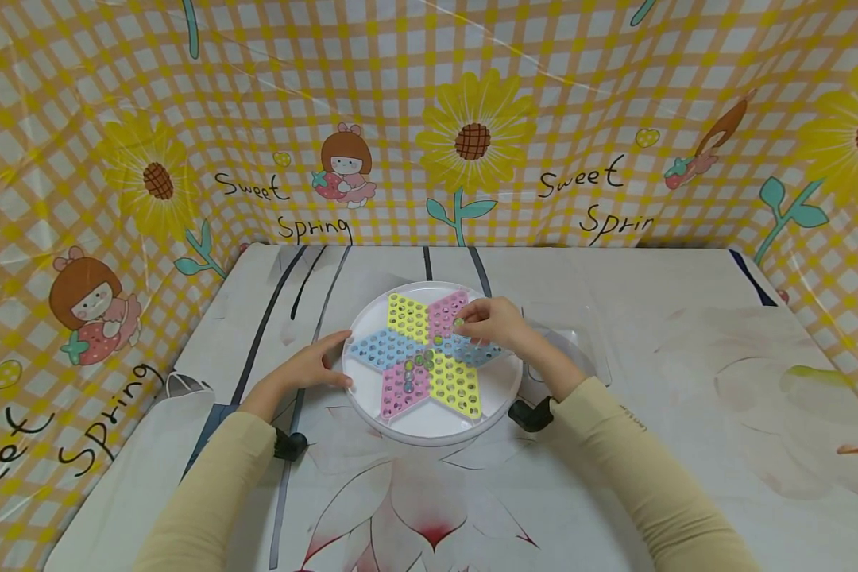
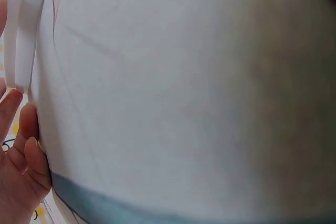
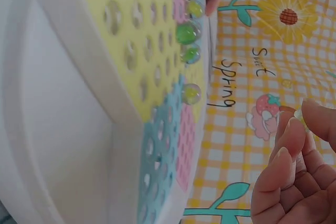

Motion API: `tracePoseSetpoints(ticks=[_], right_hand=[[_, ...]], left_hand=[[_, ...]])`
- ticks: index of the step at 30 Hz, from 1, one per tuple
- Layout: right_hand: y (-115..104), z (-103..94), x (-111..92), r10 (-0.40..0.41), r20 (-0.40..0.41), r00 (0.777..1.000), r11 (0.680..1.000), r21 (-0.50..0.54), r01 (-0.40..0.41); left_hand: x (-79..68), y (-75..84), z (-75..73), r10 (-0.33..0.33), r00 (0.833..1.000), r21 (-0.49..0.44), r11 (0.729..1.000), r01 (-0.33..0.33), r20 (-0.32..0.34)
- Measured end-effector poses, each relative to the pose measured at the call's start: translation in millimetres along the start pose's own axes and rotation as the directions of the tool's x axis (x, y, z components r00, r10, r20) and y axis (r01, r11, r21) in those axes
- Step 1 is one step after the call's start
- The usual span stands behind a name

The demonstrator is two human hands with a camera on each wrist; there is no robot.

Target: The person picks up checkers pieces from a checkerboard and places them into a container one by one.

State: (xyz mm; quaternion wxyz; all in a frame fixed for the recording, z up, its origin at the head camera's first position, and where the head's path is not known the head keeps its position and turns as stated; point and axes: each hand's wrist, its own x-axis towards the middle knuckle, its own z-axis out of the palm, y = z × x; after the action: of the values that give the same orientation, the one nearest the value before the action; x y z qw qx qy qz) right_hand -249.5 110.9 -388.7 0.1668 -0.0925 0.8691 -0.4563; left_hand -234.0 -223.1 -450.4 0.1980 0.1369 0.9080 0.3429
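Note:
A round white Chinese checkers board [image 1: 361, 397] with a yellow, pink and blue star of holes lies on the table. Over the star's far right side, my right hand [image 1: 499, 322] pinches a clear yellow-green marble [image 3: 299, 115] between thumb and fingertips. My left hand [image 1: 306, 367] rests at the board's left rim, thumb and fingers spread along it. Several glass marbles sit in holes, running from the near pink point to the centre, among them a green marble [image 3: 187, 33]. One yellow-green marble [image 1: 438, 341] sits just right of the centre.
A clear plastic tray [image 1: 592, 349] lies right of the board, partly behind my right forearm. At the table's left edge stands a white item with a grey opening [image 1: 186, 386]. A yellow checkered curtain [image 1: 386, 79] hangs around the table's back and sides.

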Motion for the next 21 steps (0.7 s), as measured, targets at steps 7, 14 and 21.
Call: tracePoseSetpoints(ticks=[7,14,21], right_hand=[[-4.1,-14.7,-2.4,0.001,-0.023,1.000,1.000,0.002,-0.001],[-3.7,-31.6,-7.8,0.001,-0.064,0.998,1.000,0.006,-0.001],[-1.1,-51.7,-11.9,0.023,-0.122,0.992,1.000,0.020,-0.021]], left_hand=[[-1.1,0.3,0.4,-0.001,1.000,-0.005,1.000,0.001,0.000],[0.1,-0.8,1.0,0.004,1.000,-0.006,1.000,-0.004,-0.001],[0.8,-1.7,0.4,0.021,1.000,-0.001,1.000,-0.021,-0.005]])
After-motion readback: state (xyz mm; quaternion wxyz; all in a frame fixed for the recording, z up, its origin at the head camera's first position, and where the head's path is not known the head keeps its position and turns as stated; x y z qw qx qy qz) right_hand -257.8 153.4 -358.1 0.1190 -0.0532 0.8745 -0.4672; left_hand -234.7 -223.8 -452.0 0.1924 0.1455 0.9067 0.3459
